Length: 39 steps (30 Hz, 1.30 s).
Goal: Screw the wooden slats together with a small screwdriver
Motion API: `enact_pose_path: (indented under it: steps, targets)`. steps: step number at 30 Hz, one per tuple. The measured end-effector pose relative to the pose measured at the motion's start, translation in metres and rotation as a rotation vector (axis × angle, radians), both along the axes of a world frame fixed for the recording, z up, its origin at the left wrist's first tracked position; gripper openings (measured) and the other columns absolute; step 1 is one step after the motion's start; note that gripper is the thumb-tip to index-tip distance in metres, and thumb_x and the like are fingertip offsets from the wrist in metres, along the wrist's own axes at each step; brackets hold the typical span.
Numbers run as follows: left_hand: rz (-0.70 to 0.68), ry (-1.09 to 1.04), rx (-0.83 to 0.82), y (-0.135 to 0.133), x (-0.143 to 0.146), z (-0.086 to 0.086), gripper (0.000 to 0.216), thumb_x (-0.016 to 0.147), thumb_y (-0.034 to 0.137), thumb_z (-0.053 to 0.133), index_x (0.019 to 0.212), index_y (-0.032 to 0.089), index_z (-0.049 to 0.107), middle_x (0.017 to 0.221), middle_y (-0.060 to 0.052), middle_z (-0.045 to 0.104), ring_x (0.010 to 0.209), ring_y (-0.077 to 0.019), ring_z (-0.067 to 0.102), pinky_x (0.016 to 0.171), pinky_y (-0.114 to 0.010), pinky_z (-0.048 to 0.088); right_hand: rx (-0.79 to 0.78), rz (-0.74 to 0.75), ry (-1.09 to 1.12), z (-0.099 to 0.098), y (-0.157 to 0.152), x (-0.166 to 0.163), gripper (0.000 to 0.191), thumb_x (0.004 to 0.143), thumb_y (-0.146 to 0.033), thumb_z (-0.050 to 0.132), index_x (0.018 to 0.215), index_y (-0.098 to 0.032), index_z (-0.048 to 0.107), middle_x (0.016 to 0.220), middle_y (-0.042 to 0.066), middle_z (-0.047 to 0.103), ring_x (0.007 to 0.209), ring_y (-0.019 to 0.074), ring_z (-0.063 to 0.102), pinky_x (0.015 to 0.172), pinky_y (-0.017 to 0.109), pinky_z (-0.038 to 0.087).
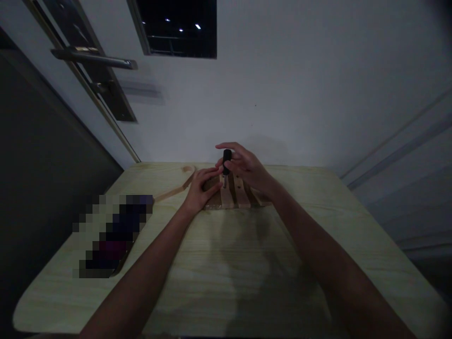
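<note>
My right hand (249, 167) is closed around the black handle of a screwdriver (227, 162), index finger stretched out over its top. The screwdriver stands nearly upright, its metal shaft pointing down at a pale wooden strip (227, 200) with dark holes. A second pale strip (242, 194) lies beside it, both on a brown flat base (213, 201). My left hand (201, 186) rests on the left side of this base, thumb and fingers spread either side of the screwdriver's shaft. Whatever lies under the tip is too small to make out.
A bent pale wooden piece (173, 192) lies left of my left hand on the light wooden table (212, 263). Nearer left is a dark flat object, pixelated (120, 235). Behind the table stands a white door (282, 84) with a metal handle (95, 59).
</note>
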<state>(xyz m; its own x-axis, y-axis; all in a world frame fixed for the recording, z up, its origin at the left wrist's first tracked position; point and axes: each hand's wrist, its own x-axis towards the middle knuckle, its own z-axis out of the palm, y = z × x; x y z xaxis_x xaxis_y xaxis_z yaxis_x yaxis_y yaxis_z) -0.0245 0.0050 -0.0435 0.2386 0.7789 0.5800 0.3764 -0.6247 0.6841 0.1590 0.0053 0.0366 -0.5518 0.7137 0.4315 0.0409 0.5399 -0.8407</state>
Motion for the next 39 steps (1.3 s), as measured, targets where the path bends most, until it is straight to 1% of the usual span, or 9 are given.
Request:
enact_pose_path:
  steps: [5,9,14,22,26,30,34,36,39]
  targets:
    - [-0.007,0.013,-0.037,0.002,-0.002,-0.001,0.034,0.08,0.037,0.063,0.113,0.028,0.063,0.121,-0.004,0.061,0.114,-0.0234,0.052,0.103,-0.047,0.037,-0.091,-0.01,0.031,-0.008,0.004,0.002,0.043,0.086,-0.042,0.052,0.124,-0.023,0.041,0.1,0.005,0.062,0.093,0.015,0.062,0.085,0.031,0.05]
    - [-0.026,0.027,-0.045,0.008,-0.005,-0.001,0.033,0.079,0.038,0.064,0.11,0.026,0.065,0.119,-0.005,0.062,0.112,-0.0236,0.054,0.101,-0.046,0.039,-0.184,0.033,0.06,-0.014,0.005,0.002,0.059,0.082,-0.043,0.058,0.133,-0.026,0.031,0.095,0.003,0.062,0.082,0.0145,0.063,0.077,0.03,0.052]
    - [-0.04,0.06,-0.018,0.009,-0.008,0.002,0.034,0.077,0.037,0.065,0.109,0.026,0.064,0.115,-0.004,0.064,0.109,-0.0237,0.056,0.098,-0.045,0.041,-0.261,0.064,0.123,-0.017,0.006,0.0,0.059,0.08,-0.043,0.061,0.129,-0.027,0.033,0.092,0.002,0.061,0.078,0.0142,0.062,0.074,0.029,0.053]
    - [-0.037,0.077,0.002,0.004,-0.006,0.007,0.031,0.08,0.036,0.062,0.109,0.025,0.064,0.115,-0.004,0.065,0.108,-0.0235,0.056,0.098,-0.044,0.039,-0.12,-0.167,0.028,-0.022,0.007,-0.004,0.058,0.077,-0.044,0.064,0.125,-0.029,0.036,0.097,0.003,0.055,0.074,0.014,0.061,0.065,0.028,0.052]
    - [-0.035,0.062,0.0,0.003,-0.005,0.007,0.032,0.08,0.036,0.062,0.109,0.024,0.064,0.114,-0.005,0.065,0.108,-0.0237,0.055,0.098,-0.044,0.039,-0.064,-0.13,-0.019,-0.02,0.005,-0.002,0.049,0.083,-0.043,0.057,0.125,-0.028,0.036,0.101,0.004,0.054,0.077,0.0139,0.06,0.071,0.029,0.052]
    - [-0.059,0.038,-0.005,0.003,-0.005,0.008,0.031,0.08,0.034,0.063,0.109,0.024,0.064,0.115,-0.005,0.065,0.11,-0.0232,0.055,0.099,-0.043,0.038,-0.086,-0.059,-0.006,-0.017,0.004,0.003,0.048,0.091,-0.04,0.045,0.134,-0.028,0.027,0.106,0.006,0.054,0.081,0.0133,0.061,0.076,0.03,0.052]
    - [-0.066,0.029,-0.005,0.004,-0.005,0.006,0.032,0.079,0.036,0.063,0.109,0.023,0.064,0.115,-0.005,0.065,0.109,-0.0234,0.055,0.099,-0.044,0.038,-0.052,0.005,0.018,-0.014,0.002,0.004,0.051,0.091,-0.04,0.046,0.136,-0.027,0.025,0.108,0.006,0.056,0.084,0.0131,0.062,0.078,0.03,0.052]
    - [-0.058,0.034,-0.009,0.005,-0.006,0.004,0.033,0.079,0.036,0.063,0.109,0.024,0.064,0.116,-0.005,0.064,0.11,-0.0238,0.055,0.099,-0.045,0.037,-0.019,-0.014,0.015,-0.012,0.001,0.001,0.049,0.089,-0.04,0.05,0.132,-0.026,0.031,0.101,0.005,0.058,0.082,0.0129,0.062,0.075,0.028,0.053]
    - [-0.043,0.031,-0.008,0.006,-0.006,0.002,0.032,0.078,0.037,0.063,0.108,0.025,0.064,0.117,-0.005,0.064,0.109,-0.024,0.054,0.098,-0.046,0.038,0.04,-0.082,-0.023,-0.009,0.001,-0.003,0.042,0.084,-0.039,0.058,0.12,-0.023,0.042,0.082,0.0,0.057,0.065,0.0095,0.058,0.061,0.022,0.05]
